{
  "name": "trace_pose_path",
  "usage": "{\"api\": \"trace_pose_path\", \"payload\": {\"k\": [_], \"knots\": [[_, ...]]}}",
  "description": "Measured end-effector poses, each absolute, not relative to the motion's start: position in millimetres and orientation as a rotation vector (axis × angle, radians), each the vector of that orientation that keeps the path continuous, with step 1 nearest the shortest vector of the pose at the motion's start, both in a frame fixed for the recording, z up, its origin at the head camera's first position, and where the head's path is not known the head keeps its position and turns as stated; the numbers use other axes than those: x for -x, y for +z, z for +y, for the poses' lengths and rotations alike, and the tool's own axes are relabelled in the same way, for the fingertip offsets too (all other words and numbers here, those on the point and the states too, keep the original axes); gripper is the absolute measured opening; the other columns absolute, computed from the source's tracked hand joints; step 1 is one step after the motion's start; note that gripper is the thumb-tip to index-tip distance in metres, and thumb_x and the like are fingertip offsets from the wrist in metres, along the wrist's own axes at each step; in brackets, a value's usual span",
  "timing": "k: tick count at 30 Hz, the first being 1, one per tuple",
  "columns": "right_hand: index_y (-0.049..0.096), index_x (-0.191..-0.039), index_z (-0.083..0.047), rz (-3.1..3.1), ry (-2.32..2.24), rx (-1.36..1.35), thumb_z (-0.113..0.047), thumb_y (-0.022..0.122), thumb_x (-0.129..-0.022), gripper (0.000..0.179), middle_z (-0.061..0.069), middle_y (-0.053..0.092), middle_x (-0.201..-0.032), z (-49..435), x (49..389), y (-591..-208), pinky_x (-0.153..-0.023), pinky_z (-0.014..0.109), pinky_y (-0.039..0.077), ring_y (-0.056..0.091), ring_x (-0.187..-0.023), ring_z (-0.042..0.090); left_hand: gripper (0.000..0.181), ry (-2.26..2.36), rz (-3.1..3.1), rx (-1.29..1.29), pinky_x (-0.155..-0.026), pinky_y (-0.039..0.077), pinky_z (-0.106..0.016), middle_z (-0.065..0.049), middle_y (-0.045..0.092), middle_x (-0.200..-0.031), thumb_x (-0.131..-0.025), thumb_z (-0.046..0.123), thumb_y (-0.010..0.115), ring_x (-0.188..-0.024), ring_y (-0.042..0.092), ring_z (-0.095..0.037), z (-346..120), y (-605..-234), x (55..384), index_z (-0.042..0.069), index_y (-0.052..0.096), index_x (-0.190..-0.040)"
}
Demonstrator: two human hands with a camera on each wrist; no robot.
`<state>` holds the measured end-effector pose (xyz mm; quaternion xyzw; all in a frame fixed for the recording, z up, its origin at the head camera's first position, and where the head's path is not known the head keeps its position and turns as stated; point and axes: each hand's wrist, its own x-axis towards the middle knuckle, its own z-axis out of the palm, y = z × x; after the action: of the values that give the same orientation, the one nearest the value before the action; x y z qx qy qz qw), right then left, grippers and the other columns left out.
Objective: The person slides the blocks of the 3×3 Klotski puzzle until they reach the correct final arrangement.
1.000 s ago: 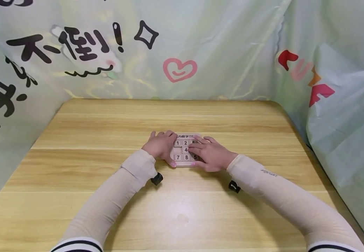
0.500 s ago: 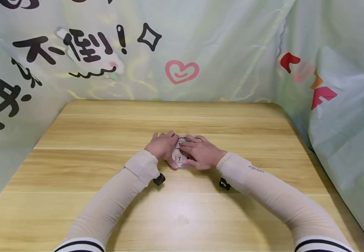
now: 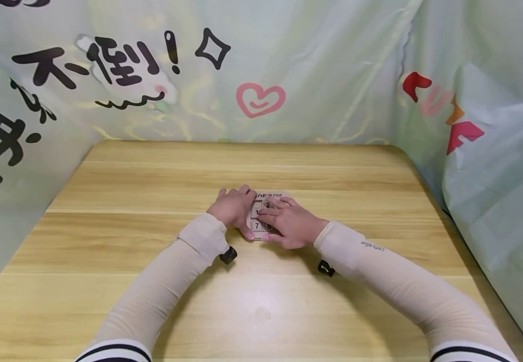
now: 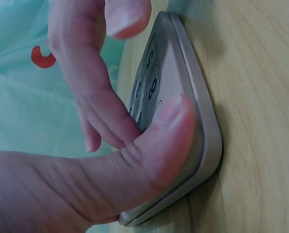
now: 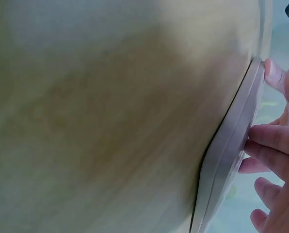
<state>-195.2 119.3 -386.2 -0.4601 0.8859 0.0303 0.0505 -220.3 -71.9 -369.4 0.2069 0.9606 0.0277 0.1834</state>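
Observation:
A flat, pale number slide puzzle [image 3: 258, 237] lies on the table in the head view. My left hand [image 3: 232, 208] grips its left side, thumb at the near corner and fingers along the far corner. Fingertips of my right hand [image 3: 295, 223] touch the tiles from the right, beside tile 1 [image 3: 257, 212]. Tile 1 sits in the left column above tile 7 [image 3: 256, 226], with a gap over it. Tile 2 [image 3: 267, 204] shows in the top row. The right hand covers the right-hand tiles. In the left wrist view, my thumb presses the rim near tile 8 [image 4: 153, 90].
The wood-grain table [image 3: 261, 296] extends around the puzzle. A pale printed cloth [image 3: 316, 65] hangs behind it and along both sides. A dark wrist-camera mount [image 3: 228, 255] sits under the left wrist, another [image 3: 326, 268] under the right.
My right hand has moved left across the board. Tile 1 has slid down from the top-left corner into the middle row. The left hand keeps its hold.

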Motion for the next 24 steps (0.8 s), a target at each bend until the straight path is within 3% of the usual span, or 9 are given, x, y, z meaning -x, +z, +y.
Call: {"api": "trace_pose_path", "payload": {"k": [12, 24], "knots": [[0.057, -0.135, -0.007, 2.689, 0.016, 1.437, -0.051, 0.043, -0.099, 0.058, 0.006, 0.054, -0.14, 123, 191, -382, -0.114, 0.055, 0.02, 0.026, -0.142, 0.034, 0.114, 0.057, 2.702, -0.569, -0.112, 0.022, -0.058, -0.008, 0.041, -0.136, -0.05, 0.056, 0.087, -0.12, 0.048, -0.035, -71, -368, 221, 0.008, 0.04, -0.142], [0.051, -0.14, -0.008, 2.772, 0.036, 1.304, -0.052, 0.046, -0.098, 0.062, 0.008, 0.048, -0.144, 137, 207, -388, -0.112, 0.057, 0.024, 0.022, -0.143, 0.033, 0.104, 0.054, 2.696, -0.599, -0.106, 0.032, -0.053, -0.007, 0.043, -0.126, -0.051, 0.054, 0.088, -0.107, 0.051, -0.03, -69, -364, 218, 0.007, 0.045, -0.134]]}}
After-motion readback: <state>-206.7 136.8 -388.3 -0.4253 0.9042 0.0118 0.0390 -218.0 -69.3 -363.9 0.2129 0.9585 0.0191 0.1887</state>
